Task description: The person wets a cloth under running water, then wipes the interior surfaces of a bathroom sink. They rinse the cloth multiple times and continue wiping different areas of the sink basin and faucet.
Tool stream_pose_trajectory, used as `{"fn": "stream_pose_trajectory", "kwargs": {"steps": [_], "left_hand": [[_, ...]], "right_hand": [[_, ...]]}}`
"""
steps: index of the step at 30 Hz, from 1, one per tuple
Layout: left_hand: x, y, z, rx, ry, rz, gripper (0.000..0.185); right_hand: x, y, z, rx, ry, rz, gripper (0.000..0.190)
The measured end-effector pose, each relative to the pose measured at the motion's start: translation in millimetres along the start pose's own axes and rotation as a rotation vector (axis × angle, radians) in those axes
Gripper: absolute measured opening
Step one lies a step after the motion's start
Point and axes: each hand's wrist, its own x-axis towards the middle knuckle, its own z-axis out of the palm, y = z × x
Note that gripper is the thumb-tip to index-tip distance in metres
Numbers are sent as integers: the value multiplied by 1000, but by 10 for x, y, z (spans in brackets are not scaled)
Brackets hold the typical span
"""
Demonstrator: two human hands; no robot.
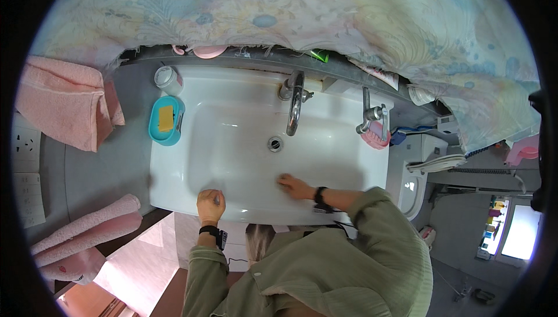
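A white ceramic washbasin [235, 151] lies before me, with a round metal drain [275, 144] near its middle. My left hand [211, 206] is curled at the basin's front left rim; what its palm may hold is hidden. Inside the basin, below and right of the drain, my right hand [296, 186] reaches down to the surface. Its fingertips are blurred, so I cannot tell if anything is under them. Over the bowl arches a chrome faucet [296, 103], and no water stream shows from it.
Left of the bowl, a turquoise soap dish [176, 136] bears a yellow sponge or soap bar [165, 118], beside a white-lidded jar [165, 77]. A second tap [370, 114] and a pink brush [375, 140] are at right. Pink towels [65, 99] hang left; a patterned cloth [279, 7] covers the back.
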Motion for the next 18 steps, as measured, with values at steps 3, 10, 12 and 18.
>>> {"fn": "stream_pose_trajectory", "kwargs": {"steps": [3,10,12,18], "left_hand": [[-7,2,11,24,4,6,12],[14,36,-11,20,2,38,12],[9,36,-35,22,-14,41,13],[-15,-22,-27,-32,-26,-11,11]], "right_hand": [[1046,-545,360,123,-118,-298,43],[1405,-828,612,124,-162,-589,46],[735,-421,249,-15,-223,-407,39],[-1303,395,-674,-146,-193,98,30]]}}
